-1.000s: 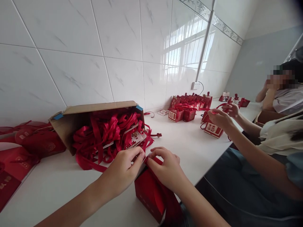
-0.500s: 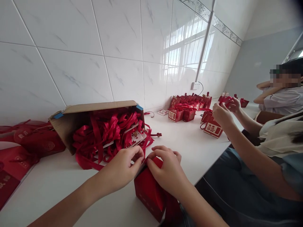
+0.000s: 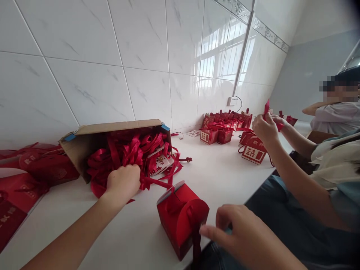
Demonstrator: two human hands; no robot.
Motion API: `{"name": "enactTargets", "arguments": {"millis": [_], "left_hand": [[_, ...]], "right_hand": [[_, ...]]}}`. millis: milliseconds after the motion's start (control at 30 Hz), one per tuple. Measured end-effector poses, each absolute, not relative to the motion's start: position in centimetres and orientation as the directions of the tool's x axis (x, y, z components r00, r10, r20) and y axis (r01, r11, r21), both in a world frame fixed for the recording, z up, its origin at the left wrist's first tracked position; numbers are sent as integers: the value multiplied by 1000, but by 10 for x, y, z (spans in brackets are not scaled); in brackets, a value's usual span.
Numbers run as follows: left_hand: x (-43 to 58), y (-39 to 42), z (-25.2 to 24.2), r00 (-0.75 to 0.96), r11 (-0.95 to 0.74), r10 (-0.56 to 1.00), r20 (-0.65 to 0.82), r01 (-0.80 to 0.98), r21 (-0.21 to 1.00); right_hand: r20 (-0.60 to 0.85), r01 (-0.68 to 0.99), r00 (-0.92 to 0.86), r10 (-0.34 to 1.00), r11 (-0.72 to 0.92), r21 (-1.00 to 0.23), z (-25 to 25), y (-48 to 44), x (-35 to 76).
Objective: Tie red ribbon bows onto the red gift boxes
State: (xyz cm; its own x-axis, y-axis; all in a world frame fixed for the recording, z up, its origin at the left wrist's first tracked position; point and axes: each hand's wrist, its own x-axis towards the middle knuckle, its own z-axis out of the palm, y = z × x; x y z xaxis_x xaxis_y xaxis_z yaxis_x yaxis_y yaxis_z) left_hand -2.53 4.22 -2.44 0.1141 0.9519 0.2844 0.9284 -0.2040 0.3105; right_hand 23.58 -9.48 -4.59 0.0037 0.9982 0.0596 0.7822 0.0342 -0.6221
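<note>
A red gift box [image 3: 176, 212] with rounded flaps stands on the white table in front of me. A red ribbon [image 3: 159, 182] runs taut from its far flap to my left hand [image 3: 123, 183], which is closed on it beside the ribbon pile. More ribbon [image 3: 196, 238] hangs down the box's right side. Close to that hanging ribbon is my right hand [image 3: 239, 230], its thumb stretched out and apart from the curled fingers. Whether the thumb touches the ribbon I cannot tell.
A cardboard box [image 3: 118, 127] on its side spills red ribbons [image 3: 126, 150] and tags. Red bags [image 3: 50, 165] stand at the left. Finished-looking red boxes [image 3: 225, 125] line the wall. At right, a co-worker's hands [image 3: 267, 127] hold a ribbon above another box [image 3: 253, 150].
Both hands have parted from the box's top. My left hand moved left, drawing the ribbon out; my right hand moved right and down. The co-worker's ribbon now sticks up.
</note>
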Motion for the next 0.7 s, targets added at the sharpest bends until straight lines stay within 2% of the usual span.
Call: {"name": "enactTargets", "arguments": {"millis": [100,167,233,300,367,467,567,633,700], "left_hand": [[-14,30,-15,204,-292,928,312,918,268],[-6,16,-8,393,-435,900,187,818,376],[1,2,-3,544,-489,838,41,717,497],[5,-7,-2,579,-488,815,-23,708,510],[6,-10,-4,528,-453,848,-31,755,474],[3,-6,-6,427,-360,903,-54,819,447],[-1,0,-4,424,-342,902,-76,813,472],[-5,2,0,420,-335,905,-66,799,499],[-10,5,4,370,-295,928,-41,797,527]], "right_hand": [[-30,767,-104,994,61,-639,-44,-96,225],[-48,771,-137,989,76,-632,-44,-94,217],[-37,774,-128,991,77,-629,-47,-90,210],[-15,745,-119,993,79,-662,-53,-86,208],[-1,664,-141,990,93,-742,-61,-81,208],[0,481,-189,982,92,-872,-68,-73,211],[-78,208,-292,953,-17,-978,-68,-66,219],[-109,-25,-356,928,-126,-992,-66,-63,226],[-96,-242,-351,931,-189,-952,-65,-60,233]]}}
